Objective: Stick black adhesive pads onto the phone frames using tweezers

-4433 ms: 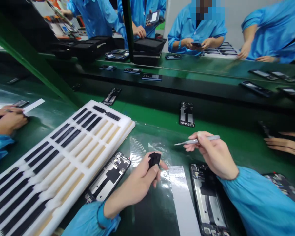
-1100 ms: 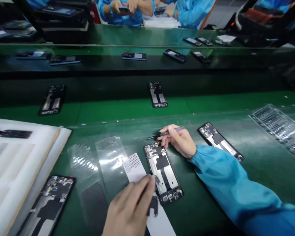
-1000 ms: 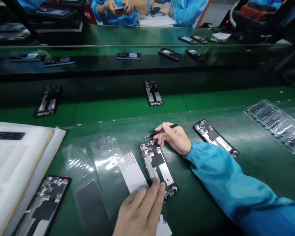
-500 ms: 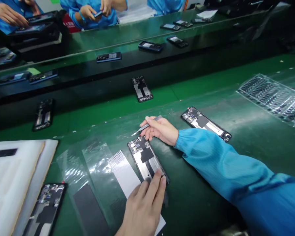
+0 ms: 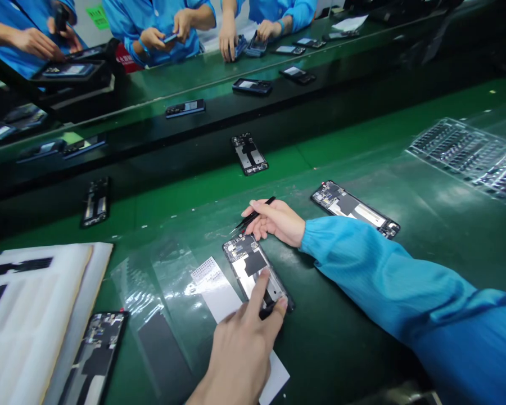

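Note:
A phone body with its insides exposed point(image 5: 257, 264) lies on the green mat in front of me, its circuit board at the far end. My left hand point(image 5: 240, 343) rests over the near end. Its index finger is stretched onto the phone's inner face, with the thumb apart at the lower edge; the other fingers are partly hidden. Something dark shows between thumb and fingers, too covered to name. My right hand point(image 5: 278, 222) is closed on dark tweezers point(image 5: 257, 214), tips pointing left just beyond the phone's far end. A white sheet with small dots point(image 5: 219, 289) lies partly under my left hand.
Other opened phones lie at right point(image 5: 354, 208), lower left point(image 5: 95, 354) and farther back point(image 5: 249, 153). White foam sheets point(image 5: 34, 320) stand left, near a dark grey strip point(image 5: 164, 354). A clear plastic tray point(image 5: 468, 157) is far right. Co-workers' hands point(image 5: 168, 34) handle phones across the bench.
My left index finger has stretched farther up the phone, and the thumb has spread from it. The right hand keeps the tweezers, now turned slightly. The view has shifted a little.

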Available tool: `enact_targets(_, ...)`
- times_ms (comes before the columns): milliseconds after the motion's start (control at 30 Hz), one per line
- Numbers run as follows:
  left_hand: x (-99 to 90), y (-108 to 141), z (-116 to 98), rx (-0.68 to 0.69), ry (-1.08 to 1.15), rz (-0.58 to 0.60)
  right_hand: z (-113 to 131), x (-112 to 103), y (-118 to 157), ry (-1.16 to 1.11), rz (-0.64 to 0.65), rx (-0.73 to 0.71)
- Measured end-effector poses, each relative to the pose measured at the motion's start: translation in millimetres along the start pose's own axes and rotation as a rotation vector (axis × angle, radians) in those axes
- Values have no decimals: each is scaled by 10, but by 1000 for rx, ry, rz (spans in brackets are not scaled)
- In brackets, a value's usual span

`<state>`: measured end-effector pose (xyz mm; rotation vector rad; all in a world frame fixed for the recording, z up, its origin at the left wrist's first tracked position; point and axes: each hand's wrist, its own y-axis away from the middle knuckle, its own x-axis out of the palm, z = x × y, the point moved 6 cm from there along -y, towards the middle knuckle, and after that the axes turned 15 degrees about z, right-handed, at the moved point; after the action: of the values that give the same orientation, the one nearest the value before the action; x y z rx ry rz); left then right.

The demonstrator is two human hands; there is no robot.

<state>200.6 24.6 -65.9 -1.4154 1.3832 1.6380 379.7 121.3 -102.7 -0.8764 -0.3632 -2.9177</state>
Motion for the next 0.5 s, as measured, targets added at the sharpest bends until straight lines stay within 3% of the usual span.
enact_targets(200,109,-7,156,-176,-101,32,81,-53,17,-84,-64,68)
enact_targets(300,96,79,179,-268,-138,-3,177,-66,42,302,-15,160)
enact_targets(400,9,340,234,-303,-2,-165,181,19,177,769,28,321)
enact_targets(500,-40,804,418,-413,232,-456,94,213,398,1026,-7,371)
